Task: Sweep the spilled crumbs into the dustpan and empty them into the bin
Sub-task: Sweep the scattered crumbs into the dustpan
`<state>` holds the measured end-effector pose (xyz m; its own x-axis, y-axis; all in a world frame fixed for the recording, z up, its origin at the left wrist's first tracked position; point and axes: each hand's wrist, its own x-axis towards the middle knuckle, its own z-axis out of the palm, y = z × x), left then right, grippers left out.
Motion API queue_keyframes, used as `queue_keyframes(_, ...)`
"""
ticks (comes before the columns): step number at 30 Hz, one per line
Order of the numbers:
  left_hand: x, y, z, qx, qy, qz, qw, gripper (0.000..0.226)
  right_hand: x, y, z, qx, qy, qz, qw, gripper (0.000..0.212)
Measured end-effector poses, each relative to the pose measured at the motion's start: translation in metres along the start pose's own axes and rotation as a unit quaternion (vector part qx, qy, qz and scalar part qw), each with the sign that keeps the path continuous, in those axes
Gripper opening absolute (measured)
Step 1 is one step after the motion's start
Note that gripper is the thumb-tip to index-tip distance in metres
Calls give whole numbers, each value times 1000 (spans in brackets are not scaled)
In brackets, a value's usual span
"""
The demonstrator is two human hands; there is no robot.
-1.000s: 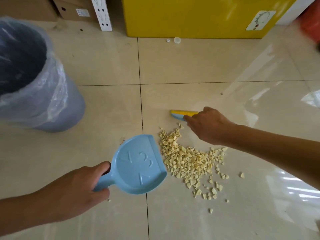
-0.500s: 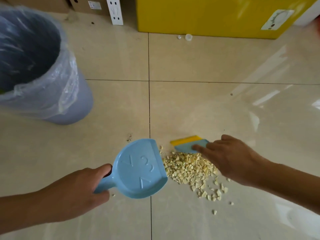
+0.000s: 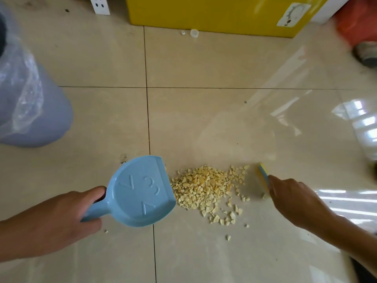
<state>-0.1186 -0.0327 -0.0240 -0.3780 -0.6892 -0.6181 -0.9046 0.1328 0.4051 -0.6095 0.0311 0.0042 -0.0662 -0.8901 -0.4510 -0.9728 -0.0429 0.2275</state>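
The crumbs (image 3: 206, 190) lie heaped between my hands, just beside the dustpan (image 3: 140, 193) my left hand (image 3: 59, 219) grips by its handle. My right hand (image 3: 293, 201) clasps the scraper (image 3: 263, 176). Swept hard, strays could skid across this glossy tile floor (image 3: 204, 123); the bin (image 3: 30, 111) waits beyond my left hand.

Both forearms are bare as far as the frame shows them, with no sleeve, cuff, watch or band on either wrist. The left hand (image 3: 61, 217) is gloveless and ringless on the parts that show, its fingers (image 3: 95, 193) broad with short nails. The right hand (image 3: 293, 201) is likewise uncovered, seen from the back, its knuckles and wrist plain and unmarked.
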Motion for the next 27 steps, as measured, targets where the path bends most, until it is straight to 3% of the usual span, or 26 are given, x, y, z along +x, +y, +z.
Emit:
queue_keyframes(7, 12, 7, 11, -31, 11, 22, 999, 42, -3, -57, -38, 108, -7, -110, 988, 14)
queue_keyframes(9, 11, 15, 18, -13, 41, 69, 997, 52, -9, -60, -54, 120, -12, -111, 987, 13)
queue_keyframes(11, 9, 23, 19, -11, 57, 85, 995, 58, -15, -52, -64, 133, -20, -83, 987, 16)
queue_keyframes(15, 10, 29, 10, 2, -15, 65, 998, 47, -18, 3, -55, 62, -36, 16, 997, 10)
queue_keyframes(17, 10, 33, 7, 3, -37, 66, 997, 48, -20, 24, -36, 98, -101, 119, 983, 2)
queue_keyframes(19, 11, 36, 6, 9, -49, 69, 996, 46, -24, 35, -17, 124, -152, 175, 965, 15)
queue_keyframes(23, 13, 41, 2, 17, -47, 64, 997, 40, -19, 19, -7, 136, -210, 145, 957, 29)
queue_keyframes(27, 9, 46, 3, 7, -56, 68, 996, 38, -10, -25, -25, 270, -193, 106, 937, 28)
